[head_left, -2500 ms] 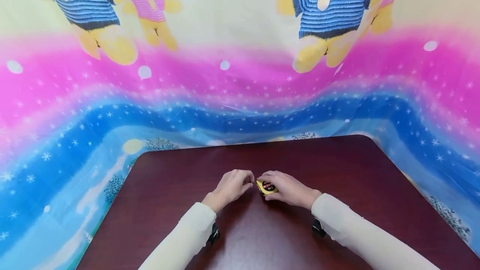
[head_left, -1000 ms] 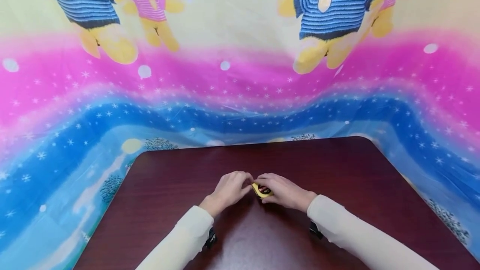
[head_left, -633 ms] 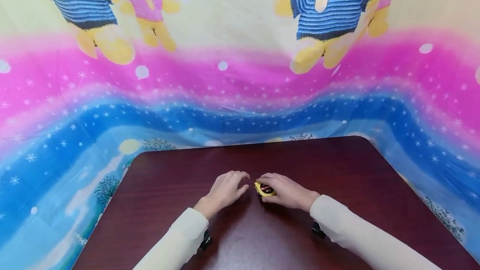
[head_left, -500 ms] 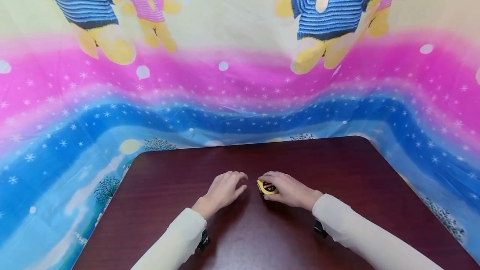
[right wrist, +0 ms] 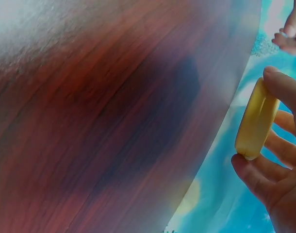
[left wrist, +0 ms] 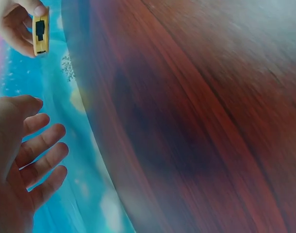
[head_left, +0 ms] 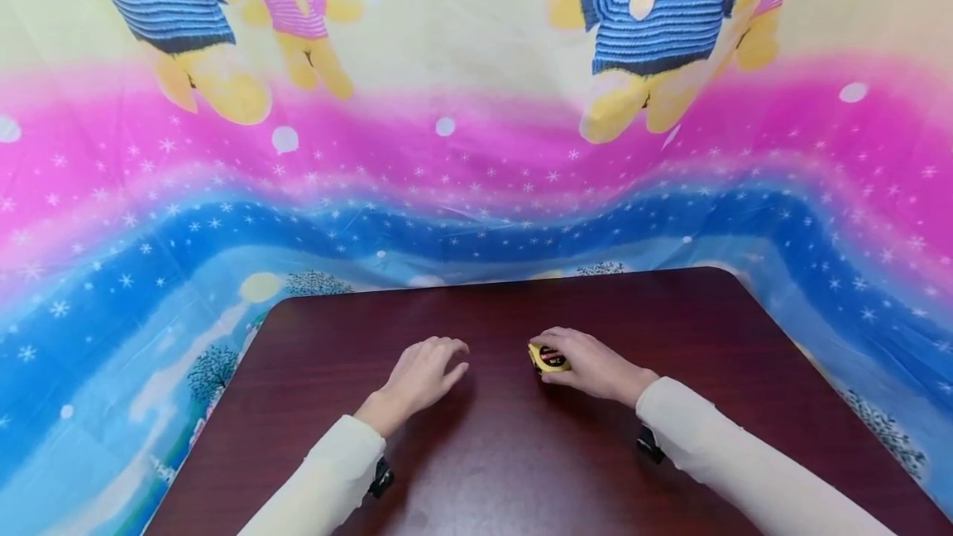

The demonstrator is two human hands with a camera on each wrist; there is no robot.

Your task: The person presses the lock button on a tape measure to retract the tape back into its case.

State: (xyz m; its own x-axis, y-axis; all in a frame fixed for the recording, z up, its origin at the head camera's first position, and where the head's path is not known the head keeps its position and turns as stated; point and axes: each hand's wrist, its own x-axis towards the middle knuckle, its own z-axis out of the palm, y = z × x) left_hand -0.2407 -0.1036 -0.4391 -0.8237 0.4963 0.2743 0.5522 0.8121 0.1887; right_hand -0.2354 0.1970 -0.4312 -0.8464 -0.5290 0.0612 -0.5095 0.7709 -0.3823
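Observation:
A yellow tape measure (head_left: 552, 359) with a black round label marked 2m is in my right hand (head_left: 596, 364). Thumb and fingers pinch it by its edges, above the table. From the right wrist view the yellow case (right wrist: 257, 119) shows its narrow side between thumb and fingertip. My left hand (head_left: 417, 375) hovers to the left, apart from the tape measure, holding nothing. Its fingers (left wrist: 46, 145) are loosely bent and spread in the left wrist view. No blade is seen drawn out of the case.
Below both hands lies a dark red-brown wooden table (head_left: 476, 453) with rounded far corners. A printed cloth (head_left: 462, 180) with bears and snowflakes hangs behind and around it. Dark straps with small devices (head_left: 381, 478) sit at both wrists.
Earlier the left fingers were at the end of the tape measure. They have let go and moved left, while the right hand has carried the tape measure to the right.

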